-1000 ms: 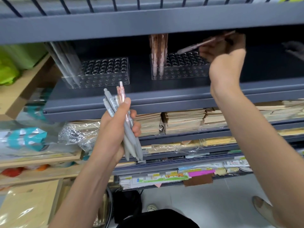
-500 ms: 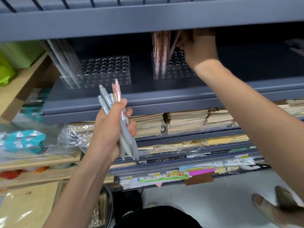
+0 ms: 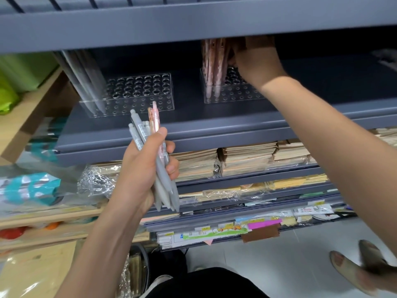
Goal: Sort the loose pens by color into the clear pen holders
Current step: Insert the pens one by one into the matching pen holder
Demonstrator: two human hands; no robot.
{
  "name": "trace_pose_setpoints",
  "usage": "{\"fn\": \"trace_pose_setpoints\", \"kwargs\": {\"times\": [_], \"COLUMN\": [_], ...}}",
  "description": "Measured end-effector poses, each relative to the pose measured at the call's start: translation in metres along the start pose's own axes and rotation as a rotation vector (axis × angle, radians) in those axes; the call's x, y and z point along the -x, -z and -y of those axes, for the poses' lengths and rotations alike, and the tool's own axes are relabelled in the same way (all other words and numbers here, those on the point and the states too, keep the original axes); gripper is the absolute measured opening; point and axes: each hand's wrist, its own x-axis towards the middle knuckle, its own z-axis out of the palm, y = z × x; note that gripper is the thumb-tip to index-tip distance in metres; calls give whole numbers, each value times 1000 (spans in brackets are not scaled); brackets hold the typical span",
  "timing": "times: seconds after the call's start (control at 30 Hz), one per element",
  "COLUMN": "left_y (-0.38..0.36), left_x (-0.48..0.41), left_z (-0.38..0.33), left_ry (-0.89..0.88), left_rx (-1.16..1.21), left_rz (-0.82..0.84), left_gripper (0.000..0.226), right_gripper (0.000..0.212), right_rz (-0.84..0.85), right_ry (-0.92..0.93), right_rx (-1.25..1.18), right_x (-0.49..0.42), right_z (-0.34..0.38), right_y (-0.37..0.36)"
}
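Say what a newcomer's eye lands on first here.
The left hand at centre, clutching a bundle of grey pens with one pink pen among them. Then the right hand, up in the shelf at the pink pens standing in the right clear holder. The left holder has slotted grey pens.

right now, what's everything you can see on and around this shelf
left pen holder: one, clear, on the grey shelf
grey pens: several, grey, at the left pen holder's left end
right pen holder: one, clear, same shelf
pink pens: several, pink, standing in the right pen holder
held pens: several grey and one pink, in the left hand
paper stacks: several, tan, on the shelf below
left hand: grips the held pens
right hand: at the pink pens, fingertips hidden
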Motion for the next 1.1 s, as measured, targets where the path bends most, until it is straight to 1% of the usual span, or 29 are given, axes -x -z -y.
{"fn": "trace_pose_setpoints", "kwargs": {"times": [0.17, 0.3, 0.37, 0.4, 0.47, 0.5, 0.53, 0.57, 0.6, 0.7, 0.8, 0.83, 0.93, 1.1], "left_y": [3, 5, 5, 5, 5, 5, 6, 6, 5, 1, -6, -8, -13, -26], "left_x": [0, 0, -1, -2, -4, -4, -5, -5, -5, -4, -3, -4, -5, -9], "left_z": [-1, -1, -1, 0, -1, -1, -1, -1, -1, 2, 5, 6, 7, 11], "left_ry": [22, 28, 34, 40, 48, 52, 54, 54, 53, 39, 55, 63, 77, 21], "left_rx": [4, 9, 10, 11, 12, 8, 0, -13, -31, -82, -106, -116, -150, -189], "left_rz": [11, 28, 31, 33, 43, 50, 58, 70, 87, 147, 225, 245, 255, 223], "left_gripper": [18, 21, 22, 23, 24, 25, 25, 24, 22, 16, 17, 16, 19, 27], "right_gripper": [34, 34, 31, 29, 24, 21, 20, 17, 15, 21, 21, 21, 18, 6], "right_rz": [-33, -28, -42, -81, -211, -262, -274, -239, -160, 173, 403, 446, 489, 486], "right_ry": [63, 37, -12, -49, -98, -101, -85, -59, -37, 27, 103, 106, 46, -20], "right_rx": [67, -20, -66, -95, -201, -297, -403, -474, -500, -507, -573, -608, -708, -839], "right_x": [-1, 3, 5, 6, 15, 24, 36, 50, 63, 95, 108, 109, 109, 111], "right_z": [1, -4, -9, -12, -13, -11, -7, -2, 3, 19, 27, 26, 21, 12], "right_y": [-4, -6, -5, -5, -4, -4, -4, -5, -7, -14, -18, -19, -18, -15]}}
